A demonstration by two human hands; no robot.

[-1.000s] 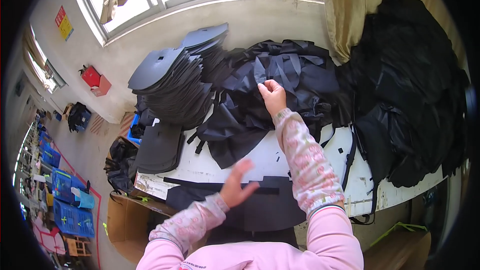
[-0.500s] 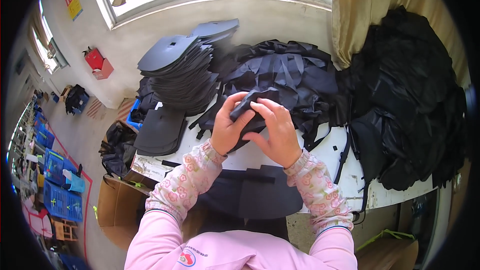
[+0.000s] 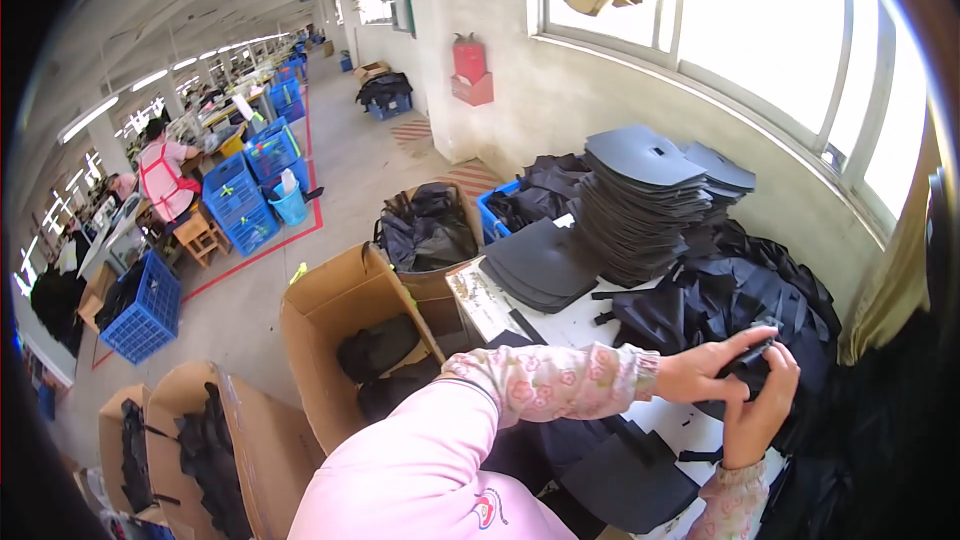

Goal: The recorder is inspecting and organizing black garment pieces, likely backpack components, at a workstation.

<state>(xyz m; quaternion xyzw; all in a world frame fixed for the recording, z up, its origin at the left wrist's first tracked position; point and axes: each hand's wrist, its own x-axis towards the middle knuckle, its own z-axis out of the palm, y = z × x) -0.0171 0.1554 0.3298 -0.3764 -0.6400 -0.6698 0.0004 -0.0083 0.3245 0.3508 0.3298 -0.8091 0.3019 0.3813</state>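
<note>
Black fabric (image 3: 748,368) right of the panel stack (image 3: 642,205)
Left hand (image 3: 700,370), right hand (image 3: 762,410): fingers curled around it — likely soft, light; pinch edges.

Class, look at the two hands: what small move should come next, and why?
Perhaps spread the bunched black piece slightly between the left hand and the right hand, since both grasp it and its folds hide its full shape.

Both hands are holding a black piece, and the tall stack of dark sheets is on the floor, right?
Not quite: the tall stack of dark sheets isn't on the floor; the head view shows it on the white table. The left hand and right hand do hold a black piece.
</note>
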